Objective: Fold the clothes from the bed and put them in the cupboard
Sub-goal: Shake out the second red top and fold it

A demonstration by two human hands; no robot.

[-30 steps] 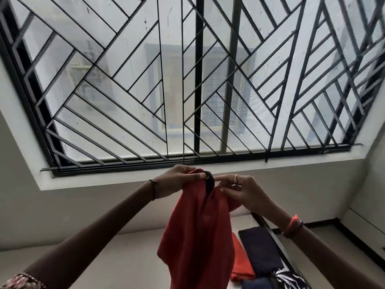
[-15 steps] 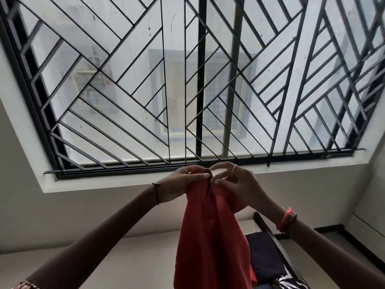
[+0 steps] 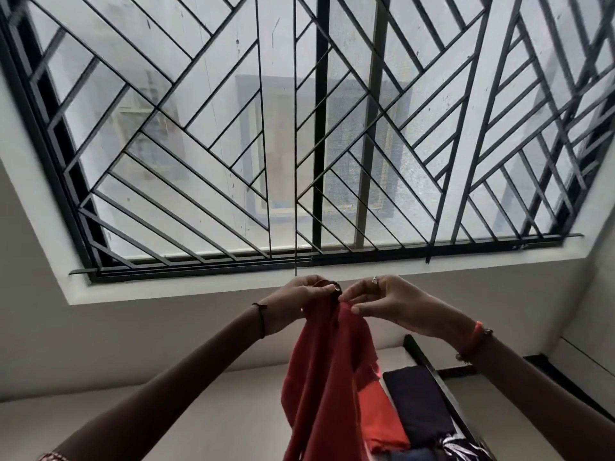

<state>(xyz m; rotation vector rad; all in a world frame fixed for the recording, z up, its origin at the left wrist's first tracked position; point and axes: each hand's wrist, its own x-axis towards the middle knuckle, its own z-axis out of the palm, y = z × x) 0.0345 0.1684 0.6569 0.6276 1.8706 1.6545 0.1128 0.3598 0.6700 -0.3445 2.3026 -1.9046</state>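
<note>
A red garment (image 3: 326, 380) with a dark trim at its top hangs in the air in front of me, below the window. My left hand (image 3: 299, 302) grips its top edge from the left. Close beside it, my right hand (image 3: 392, 304) pinches the same top edge with thumb and fingertips. The cloth falls in loose folds down to the bottom edge of the view. No cupboard is in view.
Folded clothes lie low at the right: an orange piece (image 3: 382, 420), a dark navy piece (image 3: 419, 404) and a black-and-white striped one (image 3: 462, 449). A dark frame edge (image 3: 442, 390) runs beside them. A barred window (image 3: 299, 134) fills the wall ahead.
The view has tilted slightly and both hands sit a little lower and closer together on the garment's top edge. The cloth now hangs narrower, gathered in the middle.
</note>
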